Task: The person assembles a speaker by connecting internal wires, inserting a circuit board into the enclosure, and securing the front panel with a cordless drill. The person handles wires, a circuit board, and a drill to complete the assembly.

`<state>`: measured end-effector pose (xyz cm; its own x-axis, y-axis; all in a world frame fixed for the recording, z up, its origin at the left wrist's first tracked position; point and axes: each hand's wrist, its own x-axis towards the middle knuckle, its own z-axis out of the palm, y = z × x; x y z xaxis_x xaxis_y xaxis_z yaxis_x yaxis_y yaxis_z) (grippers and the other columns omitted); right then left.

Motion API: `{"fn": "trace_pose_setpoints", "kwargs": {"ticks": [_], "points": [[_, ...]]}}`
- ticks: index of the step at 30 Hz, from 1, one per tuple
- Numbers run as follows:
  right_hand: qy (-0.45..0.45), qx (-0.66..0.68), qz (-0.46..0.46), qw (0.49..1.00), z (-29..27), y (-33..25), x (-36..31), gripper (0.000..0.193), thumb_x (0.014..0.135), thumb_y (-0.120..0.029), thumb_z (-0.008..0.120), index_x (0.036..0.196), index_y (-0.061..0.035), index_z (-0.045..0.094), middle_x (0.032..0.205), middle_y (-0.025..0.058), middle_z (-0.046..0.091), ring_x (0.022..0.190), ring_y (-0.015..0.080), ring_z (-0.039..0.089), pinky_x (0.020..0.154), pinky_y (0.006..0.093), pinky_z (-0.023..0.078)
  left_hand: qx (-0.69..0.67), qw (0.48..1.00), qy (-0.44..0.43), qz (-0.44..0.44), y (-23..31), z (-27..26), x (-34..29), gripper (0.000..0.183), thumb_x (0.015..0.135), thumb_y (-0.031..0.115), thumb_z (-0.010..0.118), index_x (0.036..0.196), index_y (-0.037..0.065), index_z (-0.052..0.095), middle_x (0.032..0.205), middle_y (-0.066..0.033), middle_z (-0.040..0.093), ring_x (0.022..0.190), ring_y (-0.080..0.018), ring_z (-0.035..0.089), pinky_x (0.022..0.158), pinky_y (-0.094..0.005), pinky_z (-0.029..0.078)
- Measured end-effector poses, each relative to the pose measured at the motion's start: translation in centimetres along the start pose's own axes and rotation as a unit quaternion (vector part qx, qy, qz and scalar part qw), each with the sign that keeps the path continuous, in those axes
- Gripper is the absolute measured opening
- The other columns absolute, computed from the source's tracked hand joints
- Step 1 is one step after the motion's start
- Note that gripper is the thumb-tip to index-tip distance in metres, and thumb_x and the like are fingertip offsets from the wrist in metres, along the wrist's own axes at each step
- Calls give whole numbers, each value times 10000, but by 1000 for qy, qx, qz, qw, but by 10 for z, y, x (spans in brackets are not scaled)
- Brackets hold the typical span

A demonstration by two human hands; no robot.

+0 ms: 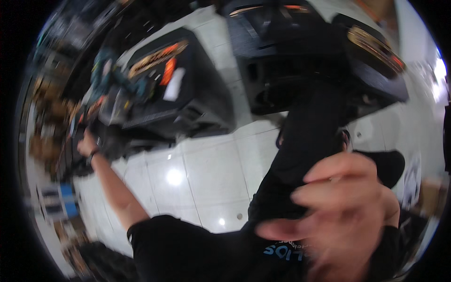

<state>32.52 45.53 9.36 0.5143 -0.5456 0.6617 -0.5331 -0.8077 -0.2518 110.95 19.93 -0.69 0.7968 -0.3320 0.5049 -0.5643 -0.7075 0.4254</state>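
My left hand (87, 144), at the end of a stretched-out arm with a dark band on the wrist, is at a black case-like thing (75, 155) at the far left. Its fingers look closed there, but blur hides what they hold. Close to the camera, my right hand (340, 202) is raised and smeared by motion. Its fingers are loosely curled and apart from the thumb, with nothing seen between them. Right of my left hand, a teal power drill (110, 80) rests on or against a large black box (206, 94).
On that box lie a gold-coloured strip (157, 58), an orange piece (168, 70) and a white piece (174, 84). Another big black cabinet (282, 42) stands ahead, with a black box bearing a gold panel (376, 49) beside it. Pale glossy floor tiles (211, 174) lie between. Cartons (44, 117) line the left.
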Motion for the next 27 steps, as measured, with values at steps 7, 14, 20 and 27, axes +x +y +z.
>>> {"fn": "trace_pose_setpoints", "kwargs": {"ticks": [7,14,20,27], "points": [[136,-305,415,846,-125,83,-224,546,853,34,769,1346,-45,547,1041,51,606,710,135,568,686,282,496,-384,871,-304,-28,34,109,55,642,899,406,830,1282,-94,703,1288,-122,711,1127,-243,662,1047,-419,521],[68,-400,578,708,-201,52,-402,539,892,-1,712,1398,-127,575,880,57,608,597,153,526,607,319,461,-180,983,37,1,51,82,83,751,931,517,772,1334,-90,591,1208,-257,718,1118,-400,701,890,-499,571],[137,-422,548,709,-182,95,-379,487,895,-3,712,1361,-114,622,899,43,640,583,125,514,580,302,452,-114,941,310,65,-16,-52,86,888,988,595,635,1049,-285,543,1060,-440,666,1027,-540,693,839,-596,570],[66,30,285,956,5,69,-117,562,815,-148,864,1297,-79,584,1254,135,691,1211,337,643,1011,463,526,-199,868,165,423,-45,-272,-107,549,1135,330,428,1444,-114,519,1321,-366,625,1174,-429,657,994,-488,537]]}}
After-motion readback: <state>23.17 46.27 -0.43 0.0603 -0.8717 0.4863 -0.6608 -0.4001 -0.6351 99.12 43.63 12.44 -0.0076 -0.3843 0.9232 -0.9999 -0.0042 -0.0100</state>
